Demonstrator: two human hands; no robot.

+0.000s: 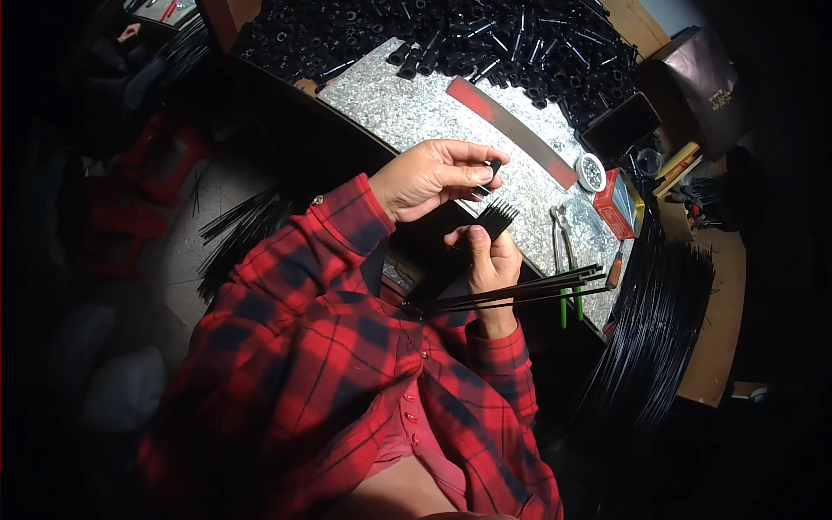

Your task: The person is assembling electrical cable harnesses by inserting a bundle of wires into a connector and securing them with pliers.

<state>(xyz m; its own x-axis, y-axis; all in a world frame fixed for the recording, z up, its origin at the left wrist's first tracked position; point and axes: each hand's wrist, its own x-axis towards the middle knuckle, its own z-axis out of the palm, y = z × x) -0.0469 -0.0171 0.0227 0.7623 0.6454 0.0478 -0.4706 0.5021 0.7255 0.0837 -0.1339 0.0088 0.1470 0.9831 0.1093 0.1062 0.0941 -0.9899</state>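
My left hand is closed in a pinch, with a small black part between thumb and fingers. Just below it, nearer my body, my right hand grips a dark bundle of thin black rods, whose tips fan out like comb teeth toward the left hand. The small part and the tips look slightly apart. Several longer black rods stretch from my lap across the right wrist. How far the gripped bundle runs down behind the fingers is hidden.
Black tubular parts are heaped along the back of the mottled grey tabletop. On it lie a red-and-grey strip, a white round tub, a red box and green-handled pliers. Long black rods stand bundled at right.
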